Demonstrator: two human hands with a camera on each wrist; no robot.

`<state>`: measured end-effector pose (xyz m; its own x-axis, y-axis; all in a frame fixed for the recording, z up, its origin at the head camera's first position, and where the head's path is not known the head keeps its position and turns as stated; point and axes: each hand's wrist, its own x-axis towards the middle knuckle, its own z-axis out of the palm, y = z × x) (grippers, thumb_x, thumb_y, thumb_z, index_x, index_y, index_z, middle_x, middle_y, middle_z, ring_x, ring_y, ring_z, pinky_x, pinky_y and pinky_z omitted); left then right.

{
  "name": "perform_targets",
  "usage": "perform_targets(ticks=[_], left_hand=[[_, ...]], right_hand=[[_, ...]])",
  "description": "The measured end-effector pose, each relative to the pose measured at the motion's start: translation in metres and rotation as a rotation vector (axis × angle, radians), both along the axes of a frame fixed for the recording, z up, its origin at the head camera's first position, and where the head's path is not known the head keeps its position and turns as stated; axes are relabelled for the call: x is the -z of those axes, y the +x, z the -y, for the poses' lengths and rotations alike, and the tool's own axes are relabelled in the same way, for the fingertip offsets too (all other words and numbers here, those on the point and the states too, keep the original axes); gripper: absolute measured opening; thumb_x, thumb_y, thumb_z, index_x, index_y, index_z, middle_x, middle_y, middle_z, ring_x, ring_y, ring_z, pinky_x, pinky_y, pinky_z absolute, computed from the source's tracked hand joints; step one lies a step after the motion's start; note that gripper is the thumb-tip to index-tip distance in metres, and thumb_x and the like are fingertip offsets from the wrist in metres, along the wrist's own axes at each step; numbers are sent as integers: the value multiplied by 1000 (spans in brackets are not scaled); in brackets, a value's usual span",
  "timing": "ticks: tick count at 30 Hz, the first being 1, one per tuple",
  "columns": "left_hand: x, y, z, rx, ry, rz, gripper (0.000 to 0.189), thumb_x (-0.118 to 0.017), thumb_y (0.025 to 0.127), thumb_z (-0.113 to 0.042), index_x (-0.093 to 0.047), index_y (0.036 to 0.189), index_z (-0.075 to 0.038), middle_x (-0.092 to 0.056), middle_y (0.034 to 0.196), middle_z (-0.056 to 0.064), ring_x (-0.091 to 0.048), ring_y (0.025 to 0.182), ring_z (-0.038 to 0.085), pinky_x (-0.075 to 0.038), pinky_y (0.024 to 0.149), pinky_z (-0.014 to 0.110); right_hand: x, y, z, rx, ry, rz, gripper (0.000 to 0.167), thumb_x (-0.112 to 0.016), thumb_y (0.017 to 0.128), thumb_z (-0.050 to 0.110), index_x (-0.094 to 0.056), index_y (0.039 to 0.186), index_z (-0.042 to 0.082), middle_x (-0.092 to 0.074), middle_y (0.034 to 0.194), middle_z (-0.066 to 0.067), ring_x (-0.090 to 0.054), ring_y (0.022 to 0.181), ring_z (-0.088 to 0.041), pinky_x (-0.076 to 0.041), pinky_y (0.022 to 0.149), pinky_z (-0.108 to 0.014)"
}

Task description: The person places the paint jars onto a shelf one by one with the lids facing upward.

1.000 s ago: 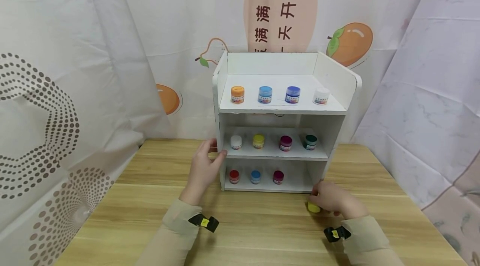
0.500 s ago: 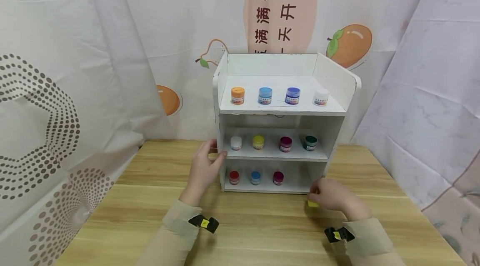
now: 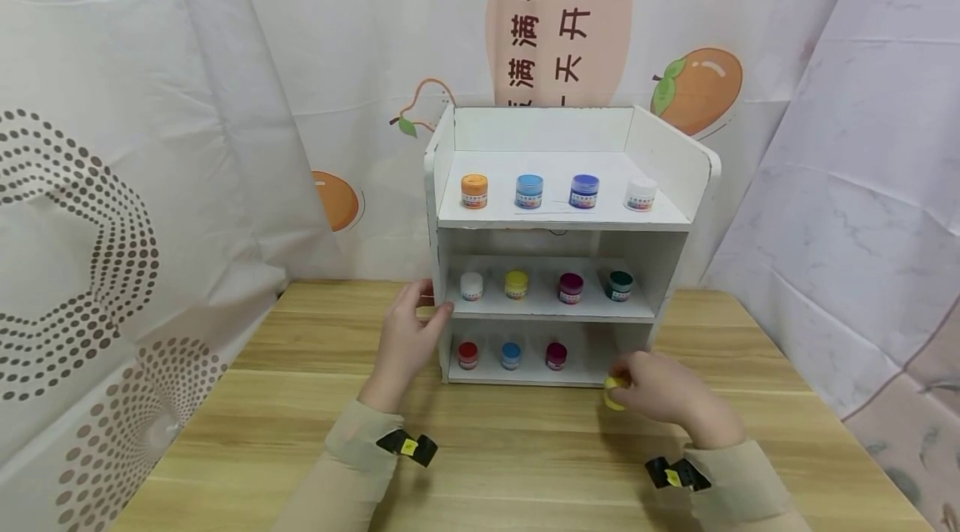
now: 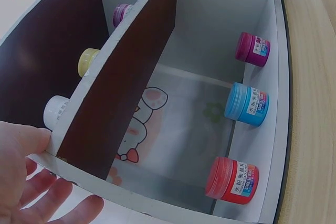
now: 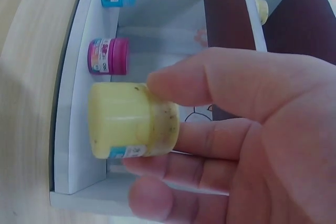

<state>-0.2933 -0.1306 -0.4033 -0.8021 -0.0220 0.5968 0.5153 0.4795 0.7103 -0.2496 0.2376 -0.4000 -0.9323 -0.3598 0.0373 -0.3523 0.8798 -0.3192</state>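
Note:
A small white shelf unit (image 3: 562, 225) holds paint jars on three levels. My left hand (image 3: 408, 332) holds its left side panel, thumb on the front edge and fingers along the outside. In the left wrist view, that thumb meets the panel beside the middle shelf. My right hand (image 3: 660, 390) pinches a yellow paint jar (image 5: 126, 121) between thumb and fingers, just before the bottom shelf's right end. The jar lies tipped sideways, lid toward the palm in the right wrist view. On the bottom shelf stand a red jar (image 4: 233, 180), a light-blue jar (image 4: 247, 104) and a magenta jar (image 4: 253, 50).
The middle shelf bears white, yellow (image 3: 517, 284), magenta and dark-green (image 3: 619, 286) jars. Orange (image 3: 474, 192), light-blue, dark-blue and white jars line the top. A wooden table (image 3: 487, 465) supports the unit; a printed curtain (image 3: 375, 40) hangs behind.
My right hand has lifted the yellow jar slightly and brought it left toward the bottom shelf, tilting it into view. The left hand stays in place on the side panel.

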Motion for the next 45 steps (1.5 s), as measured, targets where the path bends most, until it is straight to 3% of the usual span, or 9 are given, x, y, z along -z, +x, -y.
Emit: perform_targets(ticks=[7,17,31,45], left_hand=[[0,0,0,-4,-5,-1,35,-74,94,-14,-63,126,-4,-64,117,10,-66,105,25,-60,75,35],[0,1,0,-3,-11,-7,36,-74,95,-14,-63,127,-4,-64,117,10,-66,105,25,-61,74,37],[1,0,0,-1,-7,-9,35,-74,95,-15,-63,127,-5,-64,118,9,-66,105,24,-61,75,38],[0,0,1,4,-7,-3,35,-74,95,-16,-62,127,-5,-64,118,9,-65,106,25,-61,75,38]], right_hand=[[7,-2,6,-31,9,-39,16,-77,80,19,-71,92,11,-58,77,5,-50,69,-13,-48,64,-36],[22,-6,14,-2,9,42,17,-79,77,17,-69,90,14,-57,78,5,-51,70,-16,-46,65,-38],[24,-4,16,-5,41,62,20,-81,76,18,-68,90,14,-56,78,4,-50,70,-16,-44,63,-37],[26,-7,11,-28,-14,76,26,-83,76,17,-70,98,11,-59,82,3,-52,73,-16,-48,68,-39]])
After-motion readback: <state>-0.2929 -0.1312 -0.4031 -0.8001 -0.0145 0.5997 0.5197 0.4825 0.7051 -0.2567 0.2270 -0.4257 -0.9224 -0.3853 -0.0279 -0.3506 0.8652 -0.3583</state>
